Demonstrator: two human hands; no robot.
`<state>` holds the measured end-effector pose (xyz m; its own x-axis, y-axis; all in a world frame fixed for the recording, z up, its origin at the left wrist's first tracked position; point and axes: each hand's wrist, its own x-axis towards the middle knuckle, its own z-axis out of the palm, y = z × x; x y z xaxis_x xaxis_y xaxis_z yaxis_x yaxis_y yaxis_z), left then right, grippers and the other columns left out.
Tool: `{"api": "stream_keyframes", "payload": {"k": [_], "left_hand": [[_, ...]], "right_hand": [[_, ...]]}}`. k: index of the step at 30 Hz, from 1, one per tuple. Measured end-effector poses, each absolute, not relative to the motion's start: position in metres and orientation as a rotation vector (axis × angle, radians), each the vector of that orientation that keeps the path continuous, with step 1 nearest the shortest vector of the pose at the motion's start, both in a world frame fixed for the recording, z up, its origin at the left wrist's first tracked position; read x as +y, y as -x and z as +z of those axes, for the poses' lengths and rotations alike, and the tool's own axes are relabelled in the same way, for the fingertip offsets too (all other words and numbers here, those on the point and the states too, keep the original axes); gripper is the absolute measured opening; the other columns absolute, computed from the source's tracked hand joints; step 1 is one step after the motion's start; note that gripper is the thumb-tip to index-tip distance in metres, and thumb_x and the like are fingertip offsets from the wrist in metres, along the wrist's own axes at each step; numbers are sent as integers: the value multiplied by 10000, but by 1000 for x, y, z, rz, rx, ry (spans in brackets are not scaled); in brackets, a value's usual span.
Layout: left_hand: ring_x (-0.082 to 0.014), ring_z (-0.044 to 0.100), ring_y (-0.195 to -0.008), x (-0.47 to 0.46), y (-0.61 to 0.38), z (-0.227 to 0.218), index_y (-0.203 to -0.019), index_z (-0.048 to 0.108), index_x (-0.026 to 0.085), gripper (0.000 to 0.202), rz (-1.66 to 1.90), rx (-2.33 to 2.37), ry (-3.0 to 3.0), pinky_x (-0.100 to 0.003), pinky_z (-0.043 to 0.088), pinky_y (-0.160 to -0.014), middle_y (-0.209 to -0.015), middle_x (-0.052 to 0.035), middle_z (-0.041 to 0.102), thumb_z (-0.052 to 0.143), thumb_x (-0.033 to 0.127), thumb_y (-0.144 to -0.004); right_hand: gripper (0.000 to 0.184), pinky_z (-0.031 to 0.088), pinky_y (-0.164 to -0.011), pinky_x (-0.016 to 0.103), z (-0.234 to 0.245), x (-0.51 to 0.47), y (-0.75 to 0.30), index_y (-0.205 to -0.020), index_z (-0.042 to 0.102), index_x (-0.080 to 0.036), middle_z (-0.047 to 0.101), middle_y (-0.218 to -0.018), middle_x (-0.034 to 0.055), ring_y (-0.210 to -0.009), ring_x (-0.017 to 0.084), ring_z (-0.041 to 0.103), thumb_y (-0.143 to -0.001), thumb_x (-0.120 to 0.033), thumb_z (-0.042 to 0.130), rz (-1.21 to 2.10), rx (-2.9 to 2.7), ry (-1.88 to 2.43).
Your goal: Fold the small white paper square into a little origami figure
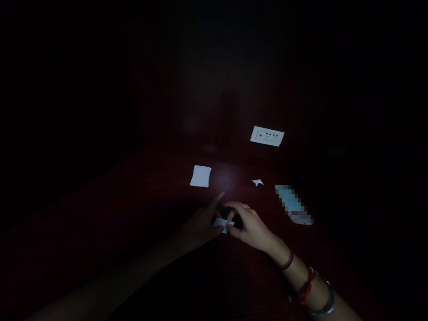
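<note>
Between my two hands is a small piece of folded white paper [220, 222] with creases across it. My left hand [203, 225] pinches its left side, thumb on top, while the index finger points up and away. At the paper's right side, my right hand [251, 225] grips it with the thumb at the near edge and the fingers curled behind. Beyond the hands lies a stack of square white paper [201, 176]. Farther right rests a small folded paper figure [257, 182] with pointed ends.
A phone [293, 204] with a blurred-out screen lies to the right of my right hand. On the dark wall behind the reddish-brown table [150, 187] is a white socket panel [267, 136]. The surroundings are very dark.
</note>
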<state>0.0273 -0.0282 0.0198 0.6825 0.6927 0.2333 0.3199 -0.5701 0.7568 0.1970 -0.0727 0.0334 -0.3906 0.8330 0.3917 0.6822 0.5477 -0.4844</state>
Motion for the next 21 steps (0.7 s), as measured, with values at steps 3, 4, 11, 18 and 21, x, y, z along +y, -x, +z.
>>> {"api": "stream_keyframes", "payload": {"k": [3,4,11,18,21], "left_hand": [[-140,540,-645,-30,-28,22,-1311,4,196,787,679,753,-2188,-259,410,-591,-812,-15,582,514,275,-717],[-140,542,-645,-30,-29,22,-1312,0,194,789,678,746,-2181,-259,413,-589,-814,-17,584,513,277,-718],[-136,539,-619,-31,-28,24,-1312,-7,187,814,667,761,-2150,-250,419,-556,-804,-24,583,515,247,-690],[-128,529,-576,-27,-26,15,-1308,5,219,826,655,771,-2127,-228,398,-502,-748,-1,578,524,216,-664],[-137,537,-601,-24,-23,13,-1308,24,207,811,627,741,-2114,-240,403,-523,-746,-2,582,528,214,-674]], "right_hand": [[480,355,-766,304,34,-73,-196,-1127,371,-213,556,-797,-10,-783,141,501,-686,-148,549,304,-2192,1228],[484,355,-765,305,34,-73,-196,-1130,367,-212,557,-795,-10,-780,142,503,-686,-149,548,303,-2198,1226],[499,378,-734,281,35,-74,-198,-1146,333,-214,577,-758,-17,-726,130,521,-691,-143,524,402,-2165,1212],[487,415,-636,235,34,-71,-208,-1162,296,-215,610,-736,-23,-637,107,550,-718,-111,465,632,-2113,1148],[458,413,-622,234,33,-68,-215,-1165,296,-209,621,-760,-9,-654,107,556,-741,-113,440,659,-2084,1127]]}}
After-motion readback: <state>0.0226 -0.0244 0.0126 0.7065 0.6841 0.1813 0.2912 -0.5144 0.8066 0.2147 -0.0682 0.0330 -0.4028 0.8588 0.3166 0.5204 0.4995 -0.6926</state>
